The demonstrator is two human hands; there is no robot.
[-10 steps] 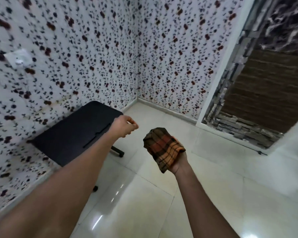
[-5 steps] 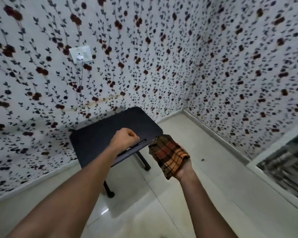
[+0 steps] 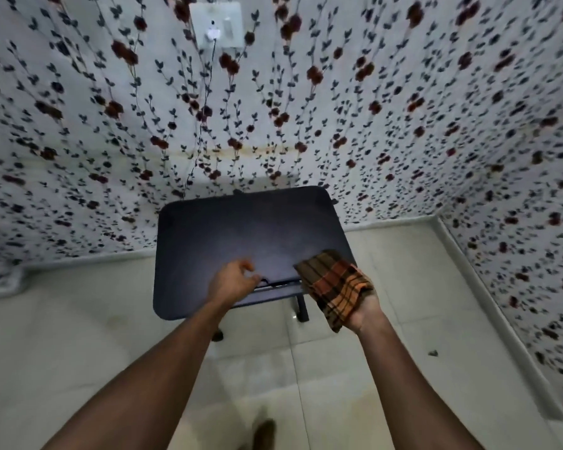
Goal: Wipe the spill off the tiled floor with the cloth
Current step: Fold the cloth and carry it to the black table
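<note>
Head view showed the cloth (image 3: 337, 289) bunched in the right hand (image 3: 364, 311), fingers wrapped on it, at 3 o'clock of the left hand (image 3: 233, 282), fingers loosely curled, holding nothing, over the black table (image 3: 228, 235). No clear spill seen on the tiled floor (image 3: 355, 384), w/ only a faint yellowish patch at 6 o'clock. Risk: wiping the wrong spot, or slipping on glossy wet tile.

Ahead of you the dark tabletop (image 3: 241, 235) stands against the flowered wall (image 3: 306, 108), blocking the floor beneath it; its leg (image 3: 302, 306) drops near your right hand (image 3: 363, 311). Open tiled floor (image 3: 403, 368) lies right and left of it
</note>
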